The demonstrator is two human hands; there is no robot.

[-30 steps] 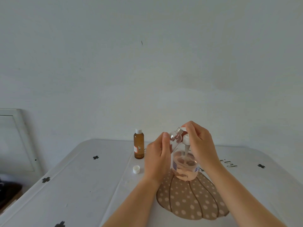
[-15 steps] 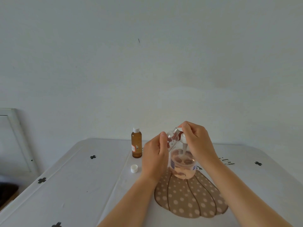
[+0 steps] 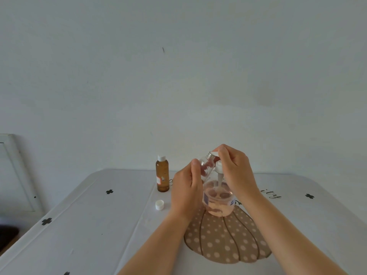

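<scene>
Head view: at centre frame, the left hand [image 3: 186, 193] is wrapped firmly round a small clear bottle [image 3: 206, 165], tipping its threaded mouth against the spout, likely so the soap lands inside. The right hand [image 3: 236, 171] arches in from above, fingers curled over the pump head [image 3: 215, 154] of the pink soap dispenser [image 3: 219, 203], which stands on the pumpkin-print tablecloth [image 3: 99, 215]. A loose white cap [image 3: 159, 204] waits left of the hands, with an amber bottle [image 3: 162, 175] above it.

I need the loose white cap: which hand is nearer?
Left. The left hand, holding a small bottle, is just right of the cap; the right hand is farther right, on the pump.
</scene>
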